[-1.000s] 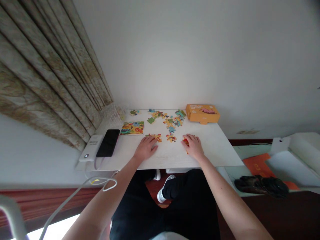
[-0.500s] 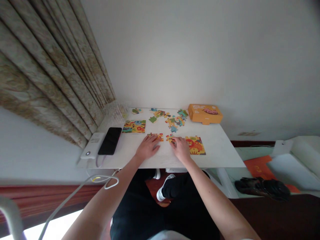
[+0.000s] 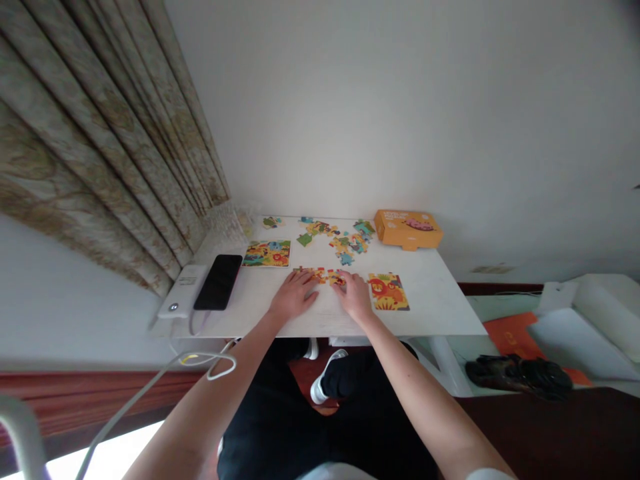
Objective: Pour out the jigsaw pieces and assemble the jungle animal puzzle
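My left hand (image 3: 294,295) lies flat with fingers apart over joined yellow-orange puzzle pieces (image 3: 319,275), partly hiding them. My right hand (image 3: 354,293) pinches another puzzle piece (image 3: 336,278), its left edge touching or very close to the pieces under my left hand. To the right of my right hand lies a joined section of puzzle (image 3: 389,291) showing a red-maned lion. Several loose puzzle pieces (image 3: 345,247) are scattered farther back. A small picture card (image 3: 267,254) with many animals lies at the back left.
An orange puzzle box (image 3: 409,229) stands at the back right against the wall. On the left are a black phone (image 3: 219,282), a white power bank (image 3: 184,291) with a cable, and clear bubble wrap (image 3: 227,223). The white table (image 3: 435,320) ends just before my lap.
My right hand has moved left with its puzzle piece, narrowing the gap to the pieces by my left hand. My left hand stays in place. The lion section is more exposed.
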`<control>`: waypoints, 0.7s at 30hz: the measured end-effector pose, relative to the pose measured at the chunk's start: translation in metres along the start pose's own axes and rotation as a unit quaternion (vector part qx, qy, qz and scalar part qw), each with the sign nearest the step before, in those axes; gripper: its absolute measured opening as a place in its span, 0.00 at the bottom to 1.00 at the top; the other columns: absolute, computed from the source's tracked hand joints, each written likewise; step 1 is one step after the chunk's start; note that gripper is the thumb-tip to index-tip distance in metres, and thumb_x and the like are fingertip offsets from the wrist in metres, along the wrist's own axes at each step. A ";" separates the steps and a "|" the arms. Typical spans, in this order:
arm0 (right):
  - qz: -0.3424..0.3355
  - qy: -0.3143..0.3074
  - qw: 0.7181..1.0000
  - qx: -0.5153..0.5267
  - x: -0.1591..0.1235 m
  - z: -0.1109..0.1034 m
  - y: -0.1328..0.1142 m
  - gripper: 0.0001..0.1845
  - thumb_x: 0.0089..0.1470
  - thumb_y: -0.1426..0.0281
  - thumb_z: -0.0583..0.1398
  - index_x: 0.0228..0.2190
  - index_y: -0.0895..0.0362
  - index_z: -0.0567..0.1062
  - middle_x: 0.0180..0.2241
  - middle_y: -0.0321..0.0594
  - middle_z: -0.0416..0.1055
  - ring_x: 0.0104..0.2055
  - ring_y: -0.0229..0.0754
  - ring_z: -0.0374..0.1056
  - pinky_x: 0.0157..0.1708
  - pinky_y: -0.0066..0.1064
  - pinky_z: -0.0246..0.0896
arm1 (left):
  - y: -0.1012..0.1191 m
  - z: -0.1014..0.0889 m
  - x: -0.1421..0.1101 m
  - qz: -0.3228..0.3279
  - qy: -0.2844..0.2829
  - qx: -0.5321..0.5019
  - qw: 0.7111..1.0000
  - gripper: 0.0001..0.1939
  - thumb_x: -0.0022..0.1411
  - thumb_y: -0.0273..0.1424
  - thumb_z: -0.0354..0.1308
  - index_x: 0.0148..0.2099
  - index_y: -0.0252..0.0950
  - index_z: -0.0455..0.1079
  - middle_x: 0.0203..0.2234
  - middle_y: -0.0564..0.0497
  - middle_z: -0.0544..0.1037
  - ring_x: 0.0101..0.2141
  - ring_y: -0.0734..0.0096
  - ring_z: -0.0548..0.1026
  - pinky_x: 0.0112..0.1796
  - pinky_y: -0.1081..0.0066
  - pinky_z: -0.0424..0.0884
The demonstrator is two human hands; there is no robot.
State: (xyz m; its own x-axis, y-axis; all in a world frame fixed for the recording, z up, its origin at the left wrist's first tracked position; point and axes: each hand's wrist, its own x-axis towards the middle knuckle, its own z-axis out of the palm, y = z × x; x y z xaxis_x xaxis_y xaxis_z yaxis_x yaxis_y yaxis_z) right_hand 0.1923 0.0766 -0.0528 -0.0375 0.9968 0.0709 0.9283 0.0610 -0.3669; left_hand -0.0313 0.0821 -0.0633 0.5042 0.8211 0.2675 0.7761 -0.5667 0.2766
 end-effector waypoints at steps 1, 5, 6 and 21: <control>-0.007 -0.008 1.000 0.008 0.003 -0.003 0.002 0.24 0.65 0.59 0.60 0.58 0.55 0.72 0.49 0.52 0.75 0.51 0.54 0.71 0.52 0.43 0.64 | 0.000 -0.001 0.000 0.003 -0.004 0.004 1.000 0.20 0.71 0.36 0.56 0.62 0.42 0.74 0.64 0.44 0.72 0.65 0.53 0.68 0.66 0.48 0.62; -0.100 -0.079 0.990 0.053 0.026 -0.014 0.017 0.35 0.56 0.62 0.68 0.63 0.52 0.70 0.64 0.51 0.66 0.62 0.55 0.66 0.59 0.44 0.63 | 0.001 -0.004 0.001 0.012 -0.009 0.012 1.000 0.19 0.71 0.35 0.55 0.62 0.41 0.73 0.63 0.44 0.73 0.64 0.54 0.68 0.65 0.50 0.62; -0.127 -0.103 0.984 0.064 0.033 -0.016 0.022 0.37 0.54 0.66 0.70 0.63 0.51 0.69 0.65 0.50 0.65 0.63 0.55 0.65 0.60 0.44 0.62 | 0.002 -0.004 0.001 0.010 -0.006 0.012 1.000 0.19 0.71 0.35 0.55 0.61 0.42 0.74 0.63 0.44 0.73 0.64 0.55 0.69 0.65 0.50 0.62; -0.226 -0.111 0.954 0.162 0.075 0.006 0.038 0.39 0.41 0.74 0.75 0.56 0.54 0.76 0.53 0.47 0.72 0.56 0.52 0.69 0.61 0.46 0.63 | 0.005 -0.005 0.000 -0.002 0.000 0.019 1.000 0.17 0.70 0.34 0.57 0.57 0.40 0.76 0.60 0.44 0.76 0.62 0.56 0.71 0.64 0.52 0.64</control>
State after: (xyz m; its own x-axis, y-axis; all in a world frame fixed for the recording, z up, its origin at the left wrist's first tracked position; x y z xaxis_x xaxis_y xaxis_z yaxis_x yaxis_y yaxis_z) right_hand 0.2227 0.1536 -0.0674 -0.5183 0.8487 0.1054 0.6365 0.4651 -0.6153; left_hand -0.0300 0.0788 -0.0571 0.5015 0.8231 0.2662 0.7920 -0.5607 0.2416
